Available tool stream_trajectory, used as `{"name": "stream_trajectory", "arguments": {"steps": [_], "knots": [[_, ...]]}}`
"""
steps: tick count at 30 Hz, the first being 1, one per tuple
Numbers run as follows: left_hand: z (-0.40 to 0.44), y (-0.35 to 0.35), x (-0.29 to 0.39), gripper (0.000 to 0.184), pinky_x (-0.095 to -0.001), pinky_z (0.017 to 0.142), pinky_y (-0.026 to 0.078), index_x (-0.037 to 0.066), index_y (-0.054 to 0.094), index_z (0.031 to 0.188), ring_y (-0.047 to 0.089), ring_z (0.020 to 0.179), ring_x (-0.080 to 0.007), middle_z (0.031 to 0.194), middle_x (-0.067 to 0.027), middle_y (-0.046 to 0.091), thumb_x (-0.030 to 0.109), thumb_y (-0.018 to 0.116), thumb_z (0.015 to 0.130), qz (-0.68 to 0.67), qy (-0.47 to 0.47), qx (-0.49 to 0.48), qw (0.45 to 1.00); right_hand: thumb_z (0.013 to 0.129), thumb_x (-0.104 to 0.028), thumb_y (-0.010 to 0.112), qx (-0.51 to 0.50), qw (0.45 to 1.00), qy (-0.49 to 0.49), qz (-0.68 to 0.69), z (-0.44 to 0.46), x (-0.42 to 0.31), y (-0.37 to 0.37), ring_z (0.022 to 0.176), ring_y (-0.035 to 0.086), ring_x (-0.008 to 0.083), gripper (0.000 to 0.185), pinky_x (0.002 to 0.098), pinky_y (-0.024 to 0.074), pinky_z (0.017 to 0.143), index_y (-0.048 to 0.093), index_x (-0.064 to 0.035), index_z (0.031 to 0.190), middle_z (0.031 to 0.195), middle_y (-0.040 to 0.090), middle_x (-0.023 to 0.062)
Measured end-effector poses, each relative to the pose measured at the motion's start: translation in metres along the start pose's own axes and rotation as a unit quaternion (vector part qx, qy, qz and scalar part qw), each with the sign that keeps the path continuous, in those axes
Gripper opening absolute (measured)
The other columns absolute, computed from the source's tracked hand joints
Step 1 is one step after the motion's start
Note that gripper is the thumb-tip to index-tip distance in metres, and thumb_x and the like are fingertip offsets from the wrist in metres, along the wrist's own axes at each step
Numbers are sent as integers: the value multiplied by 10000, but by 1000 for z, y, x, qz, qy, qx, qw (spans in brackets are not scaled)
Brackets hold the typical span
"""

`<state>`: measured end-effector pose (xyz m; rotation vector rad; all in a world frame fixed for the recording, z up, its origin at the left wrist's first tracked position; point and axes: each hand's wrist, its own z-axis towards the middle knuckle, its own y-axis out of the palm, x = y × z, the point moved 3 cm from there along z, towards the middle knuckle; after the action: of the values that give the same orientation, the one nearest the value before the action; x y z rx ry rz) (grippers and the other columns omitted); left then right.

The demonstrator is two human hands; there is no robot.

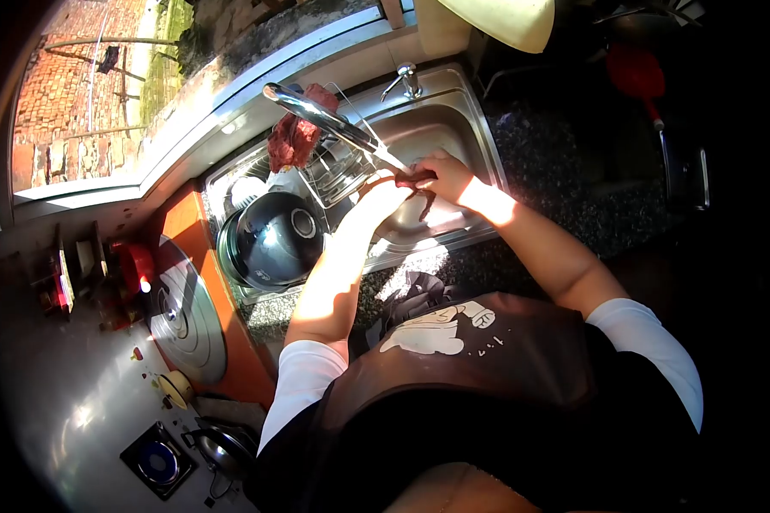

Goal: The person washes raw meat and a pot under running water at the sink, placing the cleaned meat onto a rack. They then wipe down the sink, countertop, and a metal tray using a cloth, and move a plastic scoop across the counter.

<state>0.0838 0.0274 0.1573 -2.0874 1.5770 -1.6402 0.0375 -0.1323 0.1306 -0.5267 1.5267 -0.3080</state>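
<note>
Both of my hands meet over the metal sink (476,111), just under the spout of the curved chrome faucet (325,118). A dark red cloth (416,179) is between them, with a strip hanging down toward the basin. My left hand (385,198) has its fingers closed at the cloth's left end. On the right side, my right hand (445,175) grips the same cloth with bent fingers. Another reddish cloth (298,137) lies by the base of the faucet, apart from my hands.
Left of the sink, a dark round pot or lid (278,238) rests on the drainer. A small chrome dispenser (409,81) stands at the sink's back edge. Farther left are an orange board (241,350), a large metal lid (188,312) and a kettle (222,449).
</note>
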Motion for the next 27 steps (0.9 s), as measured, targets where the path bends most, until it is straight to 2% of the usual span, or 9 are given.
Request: {"name": "stream_trajectory", "arguments": {"steps": [3,7,11,14,20,23,25,26,27], "knots": [[16,22,-40,379,-344,793,518,33,523,1112,632,851,-241,976,-146,619,138,647,770,-142,-45,46,988,726,-172,749,46,997,44,37,-5,-1,4,872,588,320,284,368,486,802,659,-24,951,977,590,156],[4,25,-35,396,-306,762,529,74,440,1210,601,806,-175,1016,-85,576,73,595,845,-515,-117,13,849,776,-163,702,39,994,63,78,-3,-3,10,876,593,293,226,357,486,793,664,-29,955,936,600,144],[15,27,-34,260,-212,643,501,69,518,1136,574,729,-115,930,-41,584,92,571,883,-533,-75,24,843,842,-173,638,48,996,-55,-49,3,-8,-2,875,610,272,214,358,493,765,667,-33,1000,905,635,141],[17,23,-36,207,-194,599,488,56,557,1087,569,715,-100,888,-23,590,91,567,884,-504,-57,65,859,891,-193,583,40,988,98,113,4,-15,-11,884,628,270,233,353,485,792,658,-31,1041,944,660,151],[29,31,-75,188,-205,590,484,43,574,1048,577,722,-107,862,-14,590,54,570,861,-689,-64,49,720,899,-148,600,32,969,101,225,14,18,3,868,601,165,244,282,476,824,585,11,1084,986,632,94],[16,20,-39,345,-227,621,496,23,499,1140,592,739,-153,894,-67,604,-16,564,804,-569,-18,23,821,831,-124,684,6,990,49,133,12,-23,-9,862,610,179,254,289,491,797,596,2,1034,939,606,105],[16,21,-29,469,-287,722,533,8,405,1223,616,832,-192,955,-134,608,-18,596,795,-388,36,84,917,825,-113,682,-51,986,148,61,16,-46,-34,861,613,196,244,298,495,783,599,4,1022,951,590,118],[23,24,-39,492,-322,826,515,15,429,1243,617,918,-200,1024,-131,614,29,645,802,-348,-23,53,936,822,-107,681,-80,977,195,24,15,-50,-41,860,614,204,238,303,497,776,601,6,1016,957,582,124],[22,24,-35,510,-325,851,503,24,438,1261,616,938,-200,1050,-125,620,62,663,804,-393,-18,64,917,818,-91,672,-16,993,115,-33,19,-28,-35,887,605,228,224,311,492,791,606,8,1007,996,566,128]]}}
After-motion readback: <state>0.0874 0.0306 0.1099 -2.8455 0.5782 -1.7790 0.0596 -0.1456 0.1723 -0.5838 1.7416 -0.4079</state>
